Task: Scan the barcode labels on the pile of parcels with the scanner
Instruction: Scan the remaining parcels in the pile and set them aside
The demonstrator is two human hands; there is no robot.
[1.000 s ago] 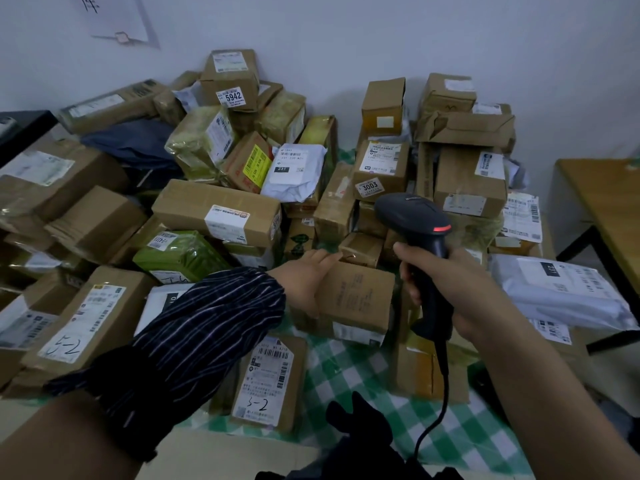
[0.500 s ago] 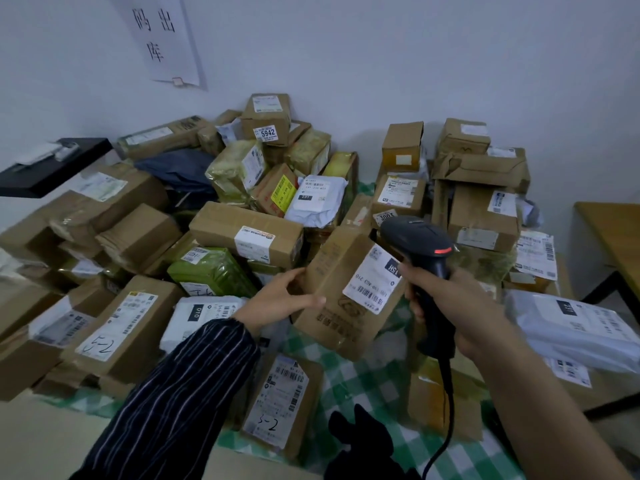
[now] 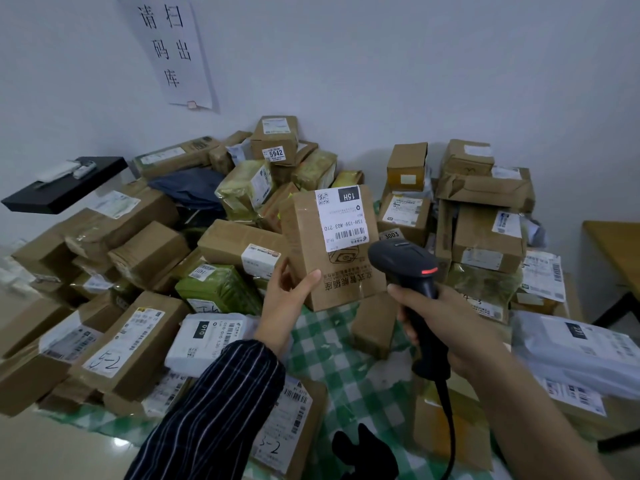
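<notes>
Gripping the cardboard box (image 3: 341, 271) by its lower left corner, we held it in our left hand (image 3: 286, 301), thumb in front, fingers curled behind. Its barcode label (image 3: 343, 216) faced us upside down. Just right of the box, our right hand (image 3: 450, 329) clamped the black scanner (image 3: 407, 268) by its handle. The parcel pile (image 3: 228, 242) lay behind the box, and a green checked cloth (image 3: 341, 355) lay below it.

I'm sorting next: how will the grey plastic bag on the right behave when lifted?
The grey bag likely flops and sags, since its film looks wrinkled and soft-edged. Its smooth plastic skin may slip in the fingers.
</notes>
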